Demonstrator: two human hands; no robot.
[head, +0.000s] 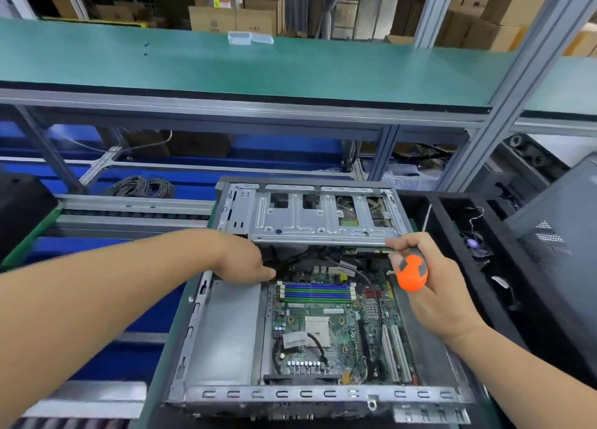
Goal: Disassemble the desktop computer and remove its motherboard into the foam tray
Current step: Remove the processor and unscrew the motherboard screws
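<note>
Left hand [250, 260] reaches, fingers straight, into cables [290, 260] at the motherboard's [326, 325] far edge; right hand [429, 286] grips the screwdriver [412, 272], just right of the board.

Open metal desktop computer case [193, 348] centred on green workbench mat [155, 373]. Green motherboard [326, 325] inside, right of bare steel bay floor [226, 331]. Hinged steel drive cage [310, 215] behind. Black foam tray [458, 234] at right. Coiled cable bundle [143, 186] behind left.
</note>
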